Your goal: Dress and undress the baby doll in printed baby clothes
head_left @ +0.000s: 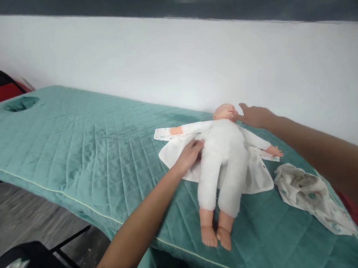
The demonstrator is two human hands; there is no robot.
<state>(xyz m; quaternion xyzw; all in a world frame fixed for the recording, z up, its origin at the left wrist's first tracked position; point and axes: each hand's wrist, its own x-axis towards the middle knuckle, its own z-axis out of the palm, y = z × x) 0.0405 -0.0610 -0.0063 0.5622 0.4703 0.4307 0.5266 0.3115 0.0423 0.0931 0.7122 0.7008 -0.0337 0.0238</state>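
A baby doll (224,143) with a white cloth body lies on its back, its head toward the wall and its bare feet toward me. Under it a small white shirt (259,173) is spread open, with the doll's arms stretched out along the patterned sleeves. My left hand (192,155) is closed at the side of the doll's torso, fingertips against the cloth and partly hidden. Beside the doll's head and neck, my right hand (254,115) has its thumb raised apart from the fingers, whose tips are at the doll's chin.
A green quilted cover (108,153) lies over the bed, which has a face hole (21,104) at far left. Crumpled patterned baby clothing (311,195) lies right of the doll. A white wall (133,60) runs behind. A black chair (38,261) stands at lower left.
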